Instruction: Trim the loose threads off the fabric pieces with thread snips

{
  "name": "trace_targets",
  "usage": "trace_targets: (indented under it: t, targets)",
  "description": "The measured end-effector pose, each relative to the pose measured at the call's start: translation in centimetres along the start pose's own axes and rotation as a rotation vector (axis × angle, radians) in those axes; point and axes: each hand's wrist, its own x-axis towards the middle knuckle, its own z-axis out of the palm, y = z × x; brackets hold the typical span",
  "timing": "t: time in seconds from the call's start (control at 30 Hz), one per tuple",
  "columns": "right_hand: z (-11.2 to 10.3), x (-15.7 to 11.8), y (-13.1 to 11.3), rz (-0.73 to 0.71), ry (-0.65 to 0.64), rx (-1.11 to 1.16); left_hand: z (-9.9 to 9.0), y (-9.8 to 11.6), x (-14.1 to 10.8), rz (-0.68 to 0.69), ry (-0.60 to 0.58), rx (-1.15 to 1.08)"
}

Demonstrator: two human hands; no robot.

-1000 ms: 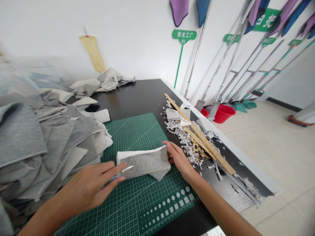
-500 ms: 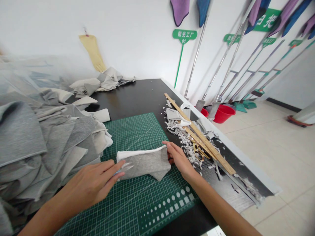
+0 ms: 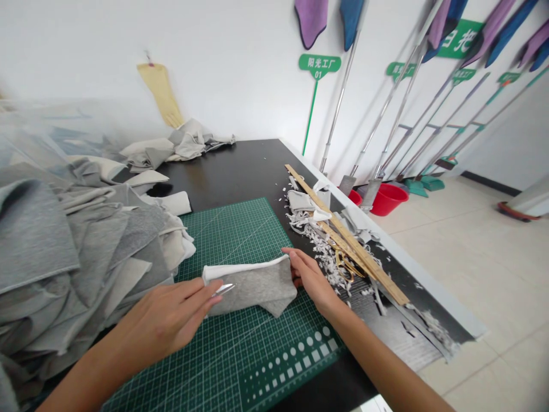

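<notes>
A folded piece of grey fabric (image 3: 257, 286) with a white upper edge is spread over the green cutting mat (image 3: 240, 229). My right hand (image 3: 306, 274) pinches its upper right corner. At the fabric's left end, my left hand (image 3: 180, 309) is closed on small thread snips (image 3: 225, 289). Their metal blades point right, over the grey cloth, and the fingers hide the handles. Whether the blades touch the cloth I cannot tell.
Grey and white fabric pieces (image 3: 98, 229) are heaped at left. On the right, wooden rulers (image 3: 360, 246), gold-handled scissors (image 3: 343, 266) and fabric scraps (image 3: 321, 246) lie along the black table's (image 3: 231, 166) edge. Red buckets (image 3: 388, 198) and cleaning tools stand by the wall.
My left hand has shifted slightly right with the snips, whose blades now look closer together. My right hand and the fabric stay almost where they were.
</notes>
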Motion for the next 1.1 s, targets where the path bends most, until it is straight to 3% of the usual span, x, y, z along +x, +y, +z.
trace_targets:
  t: [0.17,0.37,0.63,0.77,1.1]
  targets:
    - [0.0,0.0,0.1,-0.001,0.005,0.0,0.4,1.2,2.9,0.086,0.028,-0.105]
    - [0.0,0.1,0.2,-0.014,-0.005,0.0,2.0,1.6,6.0,0.059,-0.035,-0.127]
    - [0.1,0.1,0.3,-0.024,0.006,-0.005,1.4,3.0,6.8,0.098,-0.036,-0.227]
    - [0.1,0.1,0.3,-0.025,0.002,-0.004,1.9,3.4,7.4,0.082,-0.057,-0.166]
    - [0.0,0.0,0.3,-0.025,-0.013,-0.002,1.5,4.0,7.5,0.079,0.021,-0.221]
